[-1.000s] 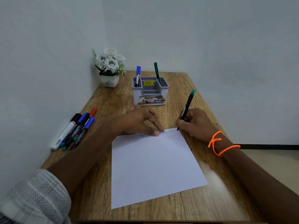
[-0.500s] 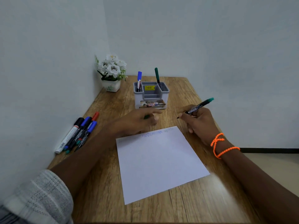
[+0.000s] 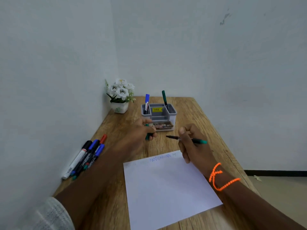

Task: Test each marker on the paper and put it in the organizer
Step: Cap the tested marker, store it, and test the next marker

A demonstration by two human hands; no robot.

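- The green marker (image 3: 191, 139) looks light, slim and stiff, with a smooth plastic barrel that could slip or roll if held loosely; a pinch near the middle of the barrel seems the safest hold.
- Its bare tip points left and is the part to keep off skin and wood, since it would likely leave ink.
- The right hand (image 3: 193, 143) grips this marker with curled fingers around the barrel, holding it nearly level above the table (image 3: 207, 123), between the paper (image 3: 166, 185) and the organizer (image 3: 159, 115).
- The left hand (image 3: 141, 131) is closed around a small green cap (image 3: 147, 136), which sticks out below the fingers; the cap is small and smooth, so it is probably easy to drop.
- Both hands sit just in front of the organizer, near each other but apart, with the marker tip aimed toward the cap.
- Judging by this pose, capping seems to be the step in hand, and it calls for lining up tip and cap squarely.
- The paper carries blue and green scribbles along its far edge.
- 2 markers, a blue marker (image 3: 146, 103) and a dark green marker (image 3: 164, 99), stand in the organizer.
- The spare markers (image 3: 84, 159) lie in a bunch at the table's left edge.
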